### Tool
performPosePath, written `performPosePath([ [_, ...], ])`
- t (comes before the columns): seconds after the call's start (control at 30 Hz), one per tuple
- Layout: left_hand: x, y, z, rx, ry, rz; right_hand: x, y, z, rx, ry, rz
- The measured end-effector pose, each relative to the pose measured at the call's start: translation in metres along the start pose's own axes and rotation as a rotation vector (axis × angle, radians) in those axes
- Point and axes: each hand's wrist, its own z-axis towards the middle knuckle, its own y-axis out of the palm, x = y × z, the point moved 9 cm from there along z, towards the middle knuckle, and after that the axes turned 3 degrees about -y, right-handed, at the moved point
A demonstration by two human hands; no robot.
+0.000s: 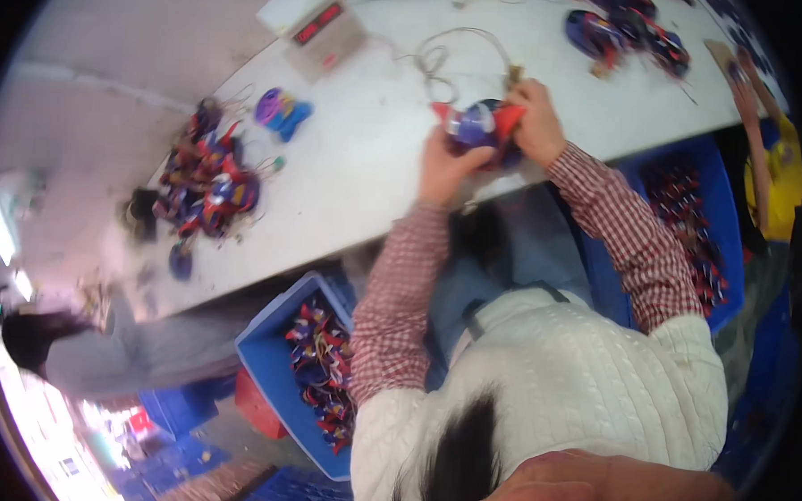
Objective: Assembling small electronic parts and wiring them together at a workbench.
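My left hand point(442, 167) and my right hand point(536, 122) both grip a small red, blue and purple toy piece point(478, 124) at the near edge of a white table point(360, 159). The left hand holds it from below, the right hand from the upper right. Thin wires point(445, 51) loop on the table just beyond the toy. Both my forearms wear red checked sleeves under a white knitted vest.
A pile of similar toy pieces point(207, 184) lies at the table's left end, another point(625, 32) at the far right. A grey scale with a red display point(325, 37) stands behind. Blue bins of pieces sit below on my left point(311, 372) and right point(697, 228). Another person in yellow point(776, 177) works on the right.
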Motion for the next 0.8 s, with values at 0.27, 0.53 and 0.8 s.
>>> performPosePath([
  [0.27,-0.013,-0.012,-0.002,0.126,0.207,0.271,0.004,0.011,0.009,-0.089,0.131,0.341],
  [0.53,0.059,-0.101,-0.105,0.329,0.193,-0.542,-0.155,0.035,0.044,-0.457,0.306,1.116],
  [0.8,0.15,-0.402,-0.266,1.175,0.475,-0.05,-0.126,0.067,-0.011,-0.356,-0.234,0.159],
])
